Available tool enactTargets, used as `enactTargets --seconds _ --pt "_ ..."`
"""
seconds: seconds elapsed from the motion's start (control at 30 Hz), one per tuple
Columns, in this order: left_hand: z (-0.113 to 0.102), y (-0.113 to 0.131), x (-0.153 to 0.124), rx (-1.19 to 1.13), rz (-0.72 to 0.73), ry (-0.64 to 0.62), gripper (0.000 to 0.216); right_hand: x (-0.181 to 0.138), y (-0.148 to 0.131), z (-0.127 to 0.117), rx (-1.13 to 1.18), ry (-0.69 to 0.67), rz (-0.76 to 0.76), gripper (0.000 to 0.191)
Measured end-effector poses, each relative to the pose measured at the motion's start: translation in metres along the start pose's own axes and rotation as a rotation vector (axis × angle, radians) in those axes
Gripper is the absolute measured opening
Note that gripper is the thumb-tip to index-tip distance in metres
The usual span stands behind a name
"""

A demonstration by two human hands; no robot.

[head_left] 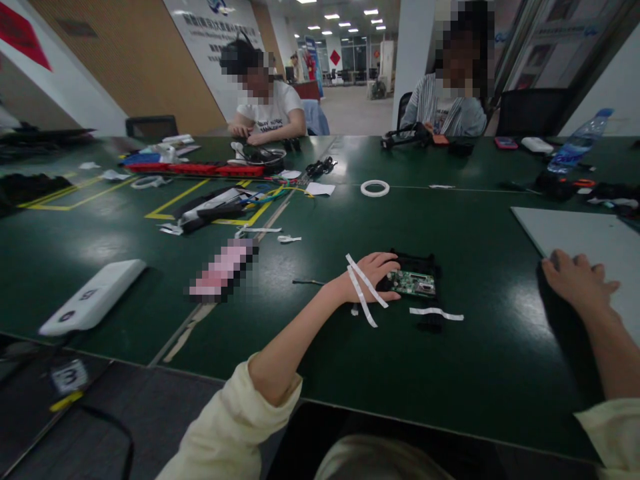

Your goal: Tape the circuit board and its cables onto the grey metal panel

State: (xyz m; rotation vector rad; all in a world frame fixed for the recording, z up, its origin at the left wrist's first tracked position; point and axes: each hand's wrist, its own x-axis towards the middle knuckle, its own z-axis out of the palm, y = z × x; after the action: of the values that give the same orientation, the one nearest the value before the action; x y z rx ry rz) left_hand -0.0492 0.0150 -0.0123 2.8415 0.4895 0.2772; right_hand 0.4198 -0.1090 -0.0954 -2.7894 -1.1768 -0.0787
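My left hand (367, 277) spans the left end of a green circuit board (413, 283) set in a black frame (436, 263), thumb on the near side and fingers on the far side. Crossed white tape strips (367, 288) lie over the back of this hand, hiding part of it. Another white strip (437, 313) lies just below the board, across a small black piece (430, 325). Off to the right, my right hand (583, 283) rests with fingers spread on the left edge of a flat light-grey panel (590, 233).
A white tape roll (375, 189) lies beyond the board. Leftward are a pink phone-like object (223, 270), a white power-bank-like case (95, 297) and wired parts (215, 207). A water bottle (580, 143) leans at far right. Two people sit across the green table (475, 373).
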Motion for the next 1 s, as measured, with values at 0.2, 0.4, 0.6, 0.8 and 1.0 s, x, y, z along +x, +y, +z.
enactTargets --seconds 0.2,0.4,0.6,0.8,1.0 --pt "-0.001 0.0 0.0 0.002 -0.004 -0.017 0.061 0.004 0.003 0.005 -0.006 0.011 0.007 0.067" --pt "-0.001 0.0 0.0 0.011 -0.008 -0.012 0.062 0.006 0.004 0.008 0.001 -0.006 0.016 0.066" --pt "-0.002 0.001 0.0 0.018 -0.009 -0.021 0.061 0.005 0.002 0.005 -0.002 -0.019 0.022 0.065" --pt "-0.001 0.001 0.001 0.017 -0.01 -0.02 0.061 -0.002 -0.001 -0.002 0.001 -0.006 0.001 0.066" --pt "0.002 0.0 0.002 0.013 0.016 0.007 0.059 -0.006 -0.002 -0.001 -0.008 0.017 -0.013 0.065"
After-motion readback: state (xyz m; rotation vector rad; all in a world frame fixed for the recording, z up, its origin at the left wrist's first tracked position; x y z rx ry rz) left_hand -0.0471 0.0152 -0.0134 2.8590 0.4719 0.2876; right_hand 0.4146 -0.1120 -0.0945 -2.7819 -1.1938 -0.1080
